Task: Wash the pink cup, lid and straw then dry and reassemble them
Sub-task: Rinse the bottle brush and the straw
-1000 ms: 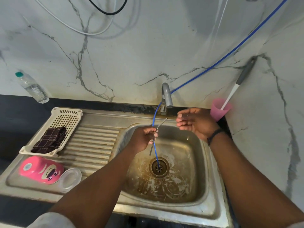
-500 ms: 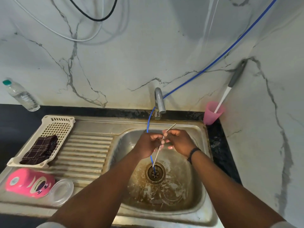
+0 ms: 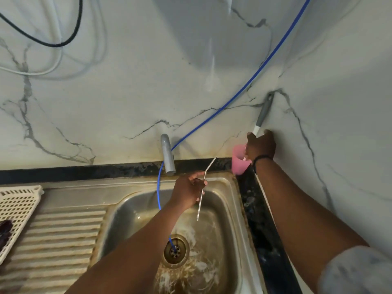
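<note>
My left hand (image 3: 187, 192) holds a bent metal straw (image 3: 201, 194) above the steel sink basin (image 3: 224, 209), its long end pointing down into the bowl. At the back right corner my right hand (image 3: 261, 146) closes around the white lower part of a grey-handled brush (image 3: 264, 111). The brush stands in a small pink holder cup (image 3: 237, 164) and leans on the wall. The pink drinking cup and its lid are out of view.
A grey tap (image 3: 167, 153) stands behind the basin, and a blue hose (image 3: 233, 100) runs from the wall down into the drain (image 3: 176, 250). A white basket (image 3: 17, 209) with a dark cloth (image 3: 4, 232) sits on the ribbed drainboard (image 3: 59, 240). Marble walls close the back and right.
My right hand left the straw and moved up and right to the brush in the pink holder. The view shifted right, so the pink cup and lid dropped out of sight.
</note>
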